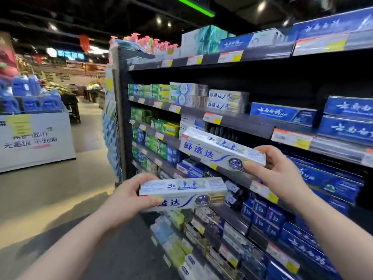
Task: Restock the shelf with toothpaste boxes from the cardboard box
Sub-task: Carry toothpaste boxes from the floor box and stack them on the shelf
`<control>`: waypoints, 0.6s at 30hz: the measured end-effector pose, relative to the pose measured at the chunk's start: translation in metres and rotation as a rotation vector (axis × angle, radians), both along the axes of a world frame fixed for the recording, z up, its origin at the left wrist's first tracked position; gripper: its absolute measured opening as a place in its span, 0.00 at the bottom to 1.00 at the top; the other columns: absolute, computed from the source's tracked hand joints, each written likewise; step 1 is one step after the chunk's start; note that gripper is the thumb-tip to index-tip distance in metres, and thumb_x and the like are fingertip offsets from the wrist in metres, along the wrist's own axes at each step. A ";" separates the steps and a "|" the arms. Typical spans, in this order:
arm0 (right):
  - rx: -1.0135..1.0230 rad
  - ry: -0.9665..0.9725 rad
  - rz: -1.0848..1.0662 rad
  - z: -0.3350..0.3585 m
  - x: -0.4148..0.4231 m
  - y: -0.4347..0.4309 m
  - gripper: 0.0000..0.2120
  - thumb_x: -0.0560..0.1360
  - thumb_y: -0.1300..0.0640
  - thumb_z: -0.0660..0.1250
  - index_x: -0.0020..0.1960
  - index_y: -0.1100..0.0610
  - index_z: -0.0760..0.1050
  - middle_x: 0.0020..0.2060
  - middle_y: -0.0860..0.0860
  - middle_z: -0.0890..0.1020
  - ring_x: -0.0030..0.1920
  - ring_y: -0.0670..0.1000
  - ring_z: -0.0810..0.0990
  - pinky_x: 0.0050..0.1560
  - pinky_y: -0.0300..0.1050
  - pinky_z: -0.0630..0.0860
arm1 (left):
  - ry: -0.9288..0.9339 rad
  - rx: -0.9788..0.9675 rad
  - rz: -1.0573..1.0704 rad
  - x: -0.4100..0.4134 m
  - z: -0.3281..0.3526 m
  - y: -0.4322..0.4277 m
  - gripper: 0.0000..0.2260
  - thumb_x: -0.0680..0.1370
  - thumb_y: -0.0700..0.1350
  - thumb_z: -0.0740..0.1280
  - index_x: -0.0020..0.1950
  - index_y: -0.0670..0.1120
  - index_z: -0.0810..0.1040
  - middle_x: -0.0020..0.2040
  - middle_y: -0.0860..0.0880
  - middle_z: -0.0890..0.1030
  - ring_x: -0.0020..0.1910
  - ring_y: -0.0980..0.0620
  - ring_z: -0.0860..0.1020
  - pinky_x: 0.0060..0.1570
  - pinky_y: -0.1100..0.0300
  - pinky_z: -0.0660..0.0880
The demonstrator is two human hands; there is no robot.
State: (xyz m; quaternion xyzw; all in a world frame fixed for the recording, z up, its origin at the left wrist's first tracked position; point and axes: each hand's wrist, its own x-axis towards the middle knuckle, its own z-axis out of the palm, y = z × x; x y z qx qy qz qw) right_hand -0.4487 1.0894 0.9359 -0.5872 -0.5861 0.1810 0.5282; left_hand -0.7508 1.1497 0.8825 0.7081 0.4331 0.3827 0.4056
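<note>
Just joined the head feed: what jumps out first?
Two white toothpaste boxes are held in mid-air: the right hand grips the upper box, raised before the shelf, and the left hand holds the lower box. Matching white boxes sit stacked on a higher tier, with dark blue boxes to the right.

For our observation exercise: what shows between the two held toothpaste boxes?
Head view: the upper box and lower box are apart; only shelved blue boxes show between.
</note>
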 end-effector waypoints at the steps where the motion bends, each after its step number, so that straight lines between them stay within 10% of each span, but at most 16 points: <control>1: 0.012 -0.017 -0.040 0.008 -0.002 0.011 0.11 0.70 0.56 0.71 0.45 0.45 0.70 0.43 0.49 0.81 0.39 0.46 0.81 0.39 0.37 0.75 | -0.015 -0.001 -0.030 0.003 0.006 0.022 0.22 0.54 0.58 0.72 0.46 0.57 0.78 0.45 0.52 0.83 0.42 0.57 0.79 0.44 0.62 0.75; 4: 0.037 -0.085 -0.154 0.037 0.000 0.048 0.12 0.71 0.54 0.70 0.52 0.50 0.70 0.38 0.47 0.78 0.29 0.36 0.77 0.30 0.27 0.69 | -0.075 0.015 -0.120 0.019 0.022 0.078 0.21 0.55 0.55 0.74 0.46 0.58 0.79 0.44 0.55 0.83 0.40 0.60 0.80 0.42 0.65 0.75; 8: 0.081 -0.221 -0.376 0.073 0.017 0.108 0.18 0.69 0.47 0.71 0.56 0.49 0.72 0.52 0.50 0.77 0.50 0.51 0.76 0.49 0.45 0.70 | -0.122 0.048 -0.235 0.043 0.039 0.145 0.15 0.63 0.45 0.73 0.48 0.51 0.78 0.39 0.55 0.83 0.35 0.63 0.79 0.32 0.72 0.73; 18: 0.030 -0.365 -0.560 0.108 0.077 0.268 0.18 0.69 0.52 0.72 0.54 0.58 0.75 0.45 0.53 0.77 0.44 0.53 0.74 0.44 0.42 0.67 | -0.114 0.064 -0.395 0.083 0.074 0.301 0.20 0.60 0.49 0.73 0.51 0.49 0.78 0.49 0.47 0.82 0.42 0.58 0.81 0.37 0.70 0.75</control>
